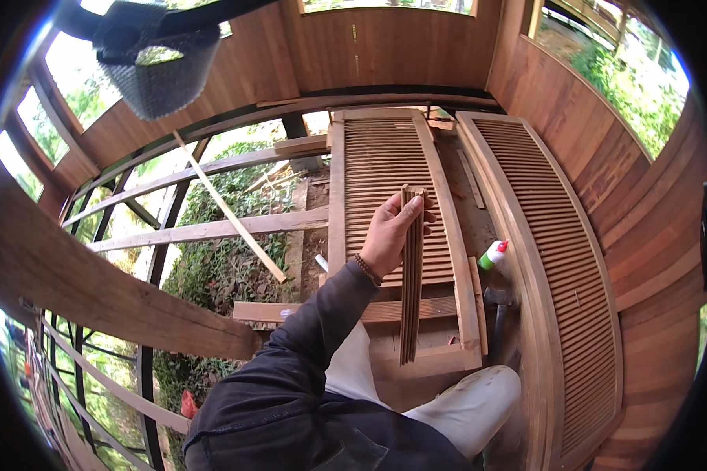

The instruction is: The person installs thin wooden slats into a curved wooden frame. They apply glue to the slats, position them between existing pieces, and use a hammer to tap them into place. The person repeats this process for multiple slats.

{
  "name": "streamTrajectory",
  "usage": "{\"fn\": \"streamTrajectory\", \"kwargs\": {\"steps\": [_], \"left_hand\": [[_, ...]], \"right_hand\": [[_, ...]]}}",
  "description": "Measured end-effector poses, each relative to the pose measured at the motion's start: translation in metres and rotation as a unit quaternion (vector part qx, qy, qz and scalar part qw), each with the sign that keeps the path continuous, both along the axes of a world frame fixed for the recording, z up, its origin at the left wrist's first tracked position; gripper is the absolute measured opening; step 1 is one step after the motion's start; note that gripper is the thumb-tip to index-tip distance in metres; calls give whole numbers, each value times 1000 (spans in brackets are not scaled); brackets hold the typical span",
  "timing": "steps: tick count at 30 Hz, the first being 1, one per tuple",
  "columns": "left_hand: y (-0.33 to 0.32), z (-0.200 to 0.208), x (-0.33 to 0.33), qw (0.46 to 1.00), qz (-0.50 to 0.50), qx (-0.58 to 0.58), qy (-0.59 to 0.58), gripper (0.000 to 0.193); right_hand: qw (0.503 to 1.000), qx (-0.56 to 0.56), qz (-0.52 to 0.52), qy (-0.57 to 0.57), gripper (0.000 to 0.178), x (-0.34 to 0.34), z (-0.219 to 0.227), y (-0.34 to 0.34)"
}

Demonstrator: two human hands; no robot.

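My left hand (393, 231), with a beaded bracelet at the wrist, is closed around a bundle of thin wooden slats (411, 306). The bundle hangs nearly upright, its upper ends by my thumb. Beneath and beyond it lies a louvred wooden panel (337, 188) with rows of slats in its upper part. Its near end shows a gap without slats, above the bottom rail (424, 363). My right hand is out of view.
A second louvred panel (518, 235) lies along the right, beside a wooden wall (652, 235). Between the panels are a white-and-green bottle with a red cap (492, 255) and a hammer (500, 302). On the left, wooden beams (204, 234) span open ground with plants.
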State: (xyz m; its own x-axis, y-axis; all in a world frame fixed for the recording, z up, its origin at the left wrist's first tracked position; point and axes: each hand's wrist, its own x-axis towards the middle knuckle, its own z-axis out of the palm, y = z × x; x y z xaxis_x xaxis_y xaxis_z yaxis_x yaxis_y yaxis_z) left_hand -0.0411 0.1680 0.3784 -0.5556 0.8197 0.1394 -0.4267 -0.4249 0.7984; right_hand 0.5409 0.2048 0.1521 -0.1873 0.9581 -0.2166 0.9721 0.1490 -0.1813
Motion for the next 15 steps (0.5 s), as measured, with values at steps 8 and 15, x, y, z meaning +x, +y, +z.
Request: {"fn": "streamTrajectory", "kwargs": {"steps": [8, 15], "left_hand": [[-74, 39, -25, 992, 111, 33, -57, 29], [-87, 40, -13, 982, 91, 102, -128, 30]], "right_hand": [[948, 173, 51, 261, 18, -64, 87, 51], [750, -227, 260, 564, 67, -253, 190, -15]]}}
